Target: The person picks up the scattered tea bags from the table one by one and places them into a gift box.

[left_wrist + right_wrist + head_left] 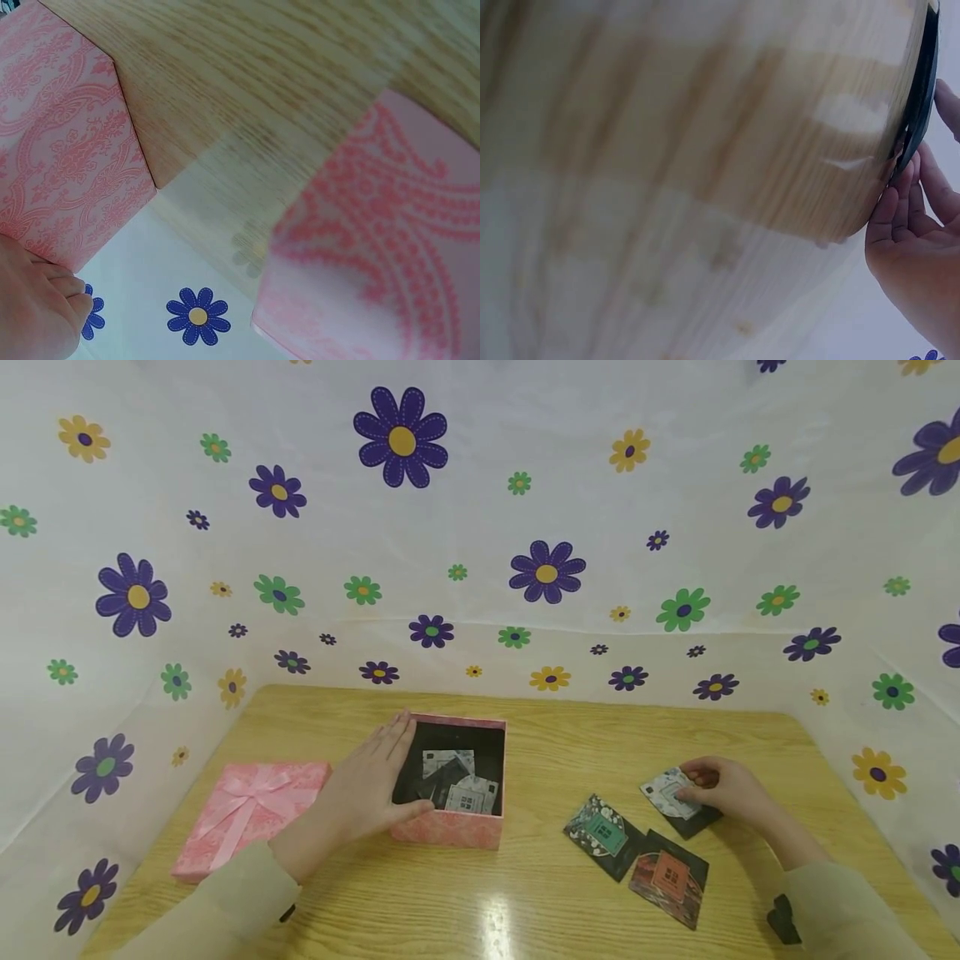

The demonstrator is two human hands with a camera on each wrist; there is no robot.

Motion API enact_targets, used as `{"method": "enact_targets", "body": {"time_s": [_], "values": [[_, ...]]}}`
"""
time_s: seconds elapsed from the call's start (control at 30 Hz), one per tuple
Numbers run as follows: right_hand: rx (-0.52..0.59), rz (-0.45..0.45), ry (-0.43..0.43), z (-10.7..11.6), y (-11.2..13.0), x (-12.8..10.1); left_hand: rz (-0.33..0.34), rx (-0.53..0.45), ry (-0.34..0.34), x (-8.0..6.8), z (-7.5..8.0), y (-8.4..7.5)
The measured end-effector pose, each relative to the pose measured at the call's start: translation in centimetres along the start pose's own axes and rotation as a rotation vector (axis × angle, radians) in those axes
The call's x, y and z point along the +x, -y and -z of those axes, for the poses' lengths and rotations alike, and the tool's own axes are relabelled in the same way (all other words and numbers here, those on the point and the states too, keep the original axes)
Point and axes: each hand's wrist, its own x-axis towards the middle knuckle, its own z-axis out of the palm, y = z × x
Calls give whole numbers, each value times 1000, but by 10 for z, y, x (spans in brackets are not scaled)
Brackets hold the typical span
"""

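Note:
A pink box (450, 832) stands open at the middle of the table with a dark inside. Several flat packets (471, 795) with pale labels lie in it. My left hand (360, 785) rests along its left side in the head view, fingers straight and thumb over the near left corner. At the right, my right hand (723, 789) pinches the edge of a flat square packet (667, 792), pale and patterned with a dark lower part. Nearer to me lie a green-labelled packet (603, 835) and a red-labelled packet (670, 878), their corners close together.
A pink lid (258, 806) with a ribbon bow lies on the table (390, 914) left of the box. Behind and at the sides hangs a white cloth (457, 510) printed with purple, green and yellow flowers.

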Motion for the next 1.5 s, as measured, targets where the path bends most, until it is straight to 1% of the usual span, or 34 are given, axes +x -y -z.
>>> {"method": "enact_targets", "body": {"time_s": [0.47,0.67,0.8,0.97,1.17,1.33,1.5], "values": [[55,-13,-19,2,8,2,-8,13,3,2,0,-2],[24,1,-80,4,15,7,-7,7,1,2,-1,-2],[23,4,-117,6,22,12,-8,12,-3,2,0,-2],[32,3,-132,13,34,17,-9,21,-4,2,0,-1],[7,14,-145,21,52,24,-10,31,-10,2,-2,0],[3,47,-149,28,69,30,-4,27,-11,1,-2,0],[17,84,-161,34,91,37,2,19,-6,1,-2,0]]}}
